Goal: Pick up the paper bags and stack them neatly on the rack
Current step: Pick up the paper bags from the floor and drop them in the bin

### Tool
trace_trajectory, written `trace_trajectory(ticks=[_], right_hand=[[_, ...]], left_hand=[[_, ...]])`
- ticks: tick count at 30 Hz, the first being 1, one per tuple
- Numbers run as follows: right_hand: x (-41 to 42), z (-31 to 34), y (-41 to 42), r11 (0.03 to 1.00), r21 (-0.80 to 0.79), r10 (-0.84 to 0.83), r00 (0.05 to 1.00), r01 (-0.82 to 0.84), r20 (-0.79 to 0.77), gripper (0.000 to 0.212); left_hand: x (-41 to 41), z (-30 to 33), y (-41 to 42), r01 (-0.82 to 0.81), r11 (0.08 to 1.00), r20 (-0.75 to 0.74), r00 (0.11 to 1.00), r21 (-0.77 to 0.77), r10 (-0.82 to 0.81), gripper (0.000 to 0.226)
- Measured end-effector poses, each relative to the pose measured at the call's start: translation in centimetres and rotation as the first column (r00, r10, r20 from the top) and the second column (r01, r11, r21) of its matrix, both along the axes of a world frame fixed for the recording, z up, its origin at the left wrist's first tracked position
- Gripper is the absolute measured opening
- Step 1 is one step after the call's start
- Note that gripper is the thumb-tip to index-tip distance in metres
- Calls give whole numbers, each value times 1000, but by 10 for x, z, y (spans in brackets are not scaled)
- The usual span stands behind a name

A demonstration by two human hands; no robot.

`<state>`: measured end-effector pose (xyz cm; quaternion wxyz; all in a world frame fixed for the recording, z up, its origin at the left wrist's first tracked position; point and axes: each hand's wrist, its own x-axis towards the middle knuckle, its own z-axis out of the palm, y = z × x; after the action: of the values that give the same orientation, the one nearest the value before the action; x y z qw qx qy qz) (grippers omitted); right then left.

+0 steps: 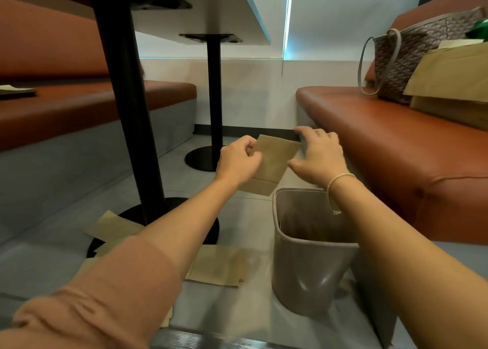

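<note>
The left hand (239, 161) pinches a flat brown paper bag (272, 164) held above the grey tiled floor (237, 216); the right hand (318, 156) touches its far edge with spread fingers. Just below stands a taupe plastic bin (311, 264). More flat bags (216, 265) lie beside a black table base (169, 224).

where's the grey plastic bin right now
In the head view, the grey bin stands on the floor right of centre, under the right forearm, beside the orange bench.
</note>
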<state>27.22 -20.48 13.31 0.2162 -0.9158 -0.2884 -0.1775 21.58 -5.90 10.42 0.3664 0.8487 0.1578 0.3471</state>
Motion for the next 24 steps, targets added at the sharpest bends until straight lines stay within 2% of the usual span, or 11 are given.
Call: trace_trajectory(ticks=[4,9,12,16,20,24], right_hand=[[-5,4,8,993,-97,63,998,-64,-18,30],[-5,12,2,996,2,-86,995,86,45,35],[3,10,0,980,-20,-197,980,197,5,34],[7,-10,6,963,-91,-258,964,252,-57,29],[0,-36,26,979,-95,-190,977,182,-93,30],[-13,-60,55,996,-90,-42,987,29,-155,27]], left_hand=[[0,2,-7,99,994,44,994,45,-101,17],[5,-5,-3,105,991,24,994,78,-107,35],[6,-18,9,47,998,-68,997,37,-45,34],[1,-43,27,3,1000,-218,976,14,0,27],[-7,-73,47,-14,999,-376,926,41,28,23],[-15,-106,68,-9,992,-557,827,129,80,25]])
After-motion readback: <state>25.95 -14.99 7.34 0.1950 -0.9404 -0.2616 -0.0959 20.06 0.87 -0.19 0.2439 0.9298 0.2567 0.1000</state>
